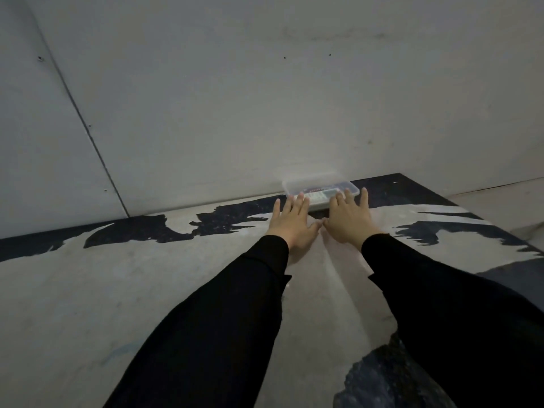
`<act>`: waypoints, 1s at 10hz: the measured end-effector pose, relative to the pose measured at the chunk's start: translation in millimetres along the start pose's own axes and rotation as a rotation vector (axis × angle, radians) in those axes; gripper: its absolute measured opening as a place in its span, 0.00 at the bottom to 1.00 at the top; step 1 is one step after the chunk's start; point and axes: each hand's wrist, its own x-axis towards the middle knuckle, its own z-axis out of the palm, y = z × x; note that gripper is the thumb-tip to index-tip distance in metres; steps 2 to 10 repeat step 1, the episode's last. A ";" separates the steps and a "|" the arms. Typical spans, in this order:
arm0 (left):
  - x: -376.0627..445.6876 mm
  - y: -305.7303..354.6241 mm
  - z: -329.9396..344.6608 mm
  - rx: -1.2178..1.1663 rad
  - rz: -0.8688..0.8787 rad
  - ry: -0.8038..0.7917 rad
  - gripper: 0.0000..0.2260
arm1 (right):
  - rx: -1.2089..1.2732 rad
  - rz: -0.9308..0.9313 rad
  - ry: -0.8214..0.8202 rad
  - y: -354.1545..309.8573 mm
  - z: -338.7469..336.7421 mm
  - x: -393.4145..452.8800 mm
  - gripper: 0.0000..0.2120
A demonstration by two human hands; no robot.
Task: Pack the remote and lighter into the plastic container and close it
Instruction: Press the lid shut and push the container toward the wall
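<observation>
1. Plastic container (321, 191) — near edge hidden behind the fingertips of the left hand (291, 223) and right hand (348, 220).
2. Contents — a blurred red, white and dark shape through the clear wall; remote and lighter cannot be told apart.
3. Sleeves (206, 334) — cut off by the lower edge.

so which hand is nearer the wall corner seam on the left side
Left. The left hand lies flat at the left end of the plastic container, on the seam's side. The right hand lies at the container's right end, farther away.
</observation>
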 end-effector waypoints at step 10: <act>-9.8 -8.1 -10.8 0.052 -0.015 0.046 0.31 | 0.032 -0.016 0.042 -7.7 -16.2 -3.4 0.29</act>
